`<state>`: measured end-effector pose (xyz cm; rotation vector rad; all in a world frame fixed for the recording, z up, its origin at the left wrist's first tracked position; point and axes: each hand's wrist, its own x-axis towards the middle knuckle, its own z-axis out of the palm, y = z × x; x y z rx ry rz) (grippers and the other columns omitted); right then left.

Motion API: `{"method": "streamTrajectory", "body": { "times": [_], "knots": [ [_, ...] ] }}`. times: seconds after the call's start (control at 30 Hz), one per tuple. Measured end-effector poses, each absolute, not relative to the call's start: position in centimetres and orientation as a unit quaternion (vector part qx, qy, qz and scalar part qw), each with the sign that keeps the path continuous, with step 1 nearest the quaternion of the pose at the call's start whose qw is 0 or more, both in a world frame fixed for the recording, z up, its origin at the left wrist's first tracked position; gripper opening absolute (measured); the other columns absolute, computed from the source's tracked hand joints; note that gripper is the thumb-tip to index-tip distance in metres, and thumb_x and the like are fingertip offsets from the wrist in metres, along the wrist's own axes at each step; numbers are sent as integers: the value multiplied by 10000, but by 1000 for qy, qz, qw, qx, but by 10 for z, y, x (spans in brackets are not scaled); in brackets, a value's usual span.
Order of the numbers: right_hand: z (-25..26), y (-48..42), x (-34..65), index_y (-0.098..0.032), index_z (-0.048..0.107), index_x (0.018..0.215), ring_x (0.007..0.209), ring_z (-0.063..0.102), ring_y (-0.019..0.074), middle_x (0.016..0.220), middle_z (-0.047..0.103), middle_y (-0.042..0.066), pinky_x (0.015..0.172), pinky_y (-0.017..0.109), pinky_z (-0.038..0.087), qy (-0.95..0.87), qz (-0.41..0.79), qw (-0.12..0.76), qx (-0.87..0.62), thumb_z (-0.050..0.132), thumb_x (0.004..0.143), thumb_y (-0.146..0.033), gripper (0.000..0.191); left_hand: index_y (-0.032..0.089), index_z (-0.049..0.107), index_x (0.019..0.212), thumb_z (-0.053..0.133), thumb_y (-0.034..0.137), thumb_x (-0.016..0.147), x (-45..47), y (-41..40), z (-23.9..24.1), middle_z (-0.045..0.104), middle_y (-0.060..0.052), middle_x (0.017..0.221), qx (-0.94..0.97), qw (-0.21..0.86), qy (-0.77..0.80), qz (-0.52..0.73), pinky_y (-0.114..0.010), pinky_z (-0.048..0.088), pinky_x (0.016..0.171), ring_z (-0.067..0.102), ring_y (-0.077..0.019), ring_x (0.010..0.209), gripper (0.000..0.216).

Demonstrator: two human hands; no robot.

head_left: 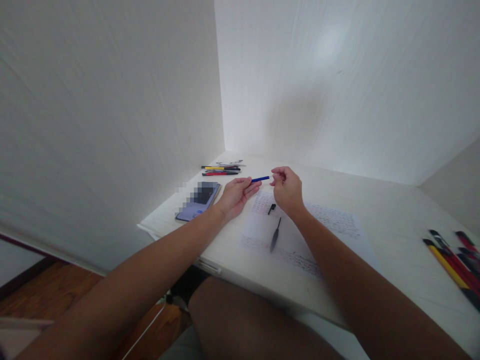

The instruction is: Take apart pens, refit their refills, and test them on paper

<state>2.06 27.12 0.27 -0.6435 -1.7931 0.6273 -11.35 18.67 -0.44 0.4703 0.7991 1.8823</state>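
My left hand [237, 195] and my right hand [287, 189] meet above a white desk [382, 220], over a sheet of handwritten paper [300, 232]. Between them is a thin blue pen part [260, 179]. My left fingers curl around its left end. My right fingers pinch at its white right tip. On the paper below lie a small black cap [272, 208] and a longer black pen piece [275, 235].
A phone [199, 200] lies left of my left hand. Several pens [221, 169] lie at the desk's far left corner, and several red, yellow and black pens [455, 262] at the right edge. White walls close in the desk on three sides.
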Motion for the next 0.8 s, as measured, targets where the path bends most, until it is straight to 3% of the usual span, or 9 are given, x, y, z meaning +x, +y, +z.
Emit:
{"method": "streamTrajectory", "body": {
  "times": [0.27,0.47,0.7,0.8],
  "knots": [
    [0,278,20,-168,623,971,706,676,195,859,697,76,711,367,561,-707,345,554,-273,618,869,-269,143,108,581,845,626,51,901,-112,182,-6,733,-124,872,269,515,349,735,-305,573,866,733,-188,855,92],
    [6,276,26,-174,712,894,710,682,194,789,718,55,702,350,550,-756,315,521,-240,576,927,-355,230,106,603,874,692,128,877,-112,185,-12,740,-137,918,331,492,372,714,-321,542,876,719,-169,824,91],
    [10,268,30,-227,784,948,932,699,224,1014,754,60,868,392,532,-828,256,454,-209,565,940,-346,249,76,682,977,729,231,854,-106,186,-11,732,-142,909,472,480,385,631,-290,503,763,683,-158,772,203],
    [8,275,31,-209,762,1102,856,701,210,1038,746,75,796,383,554,-819,320,423,-219,570,939,-373,300,90,681,1021,721,268,861,-105,187,-10,720,-143,963,471,470,380,643,-307,507,765,682,-171,797,242]
  ]
}}
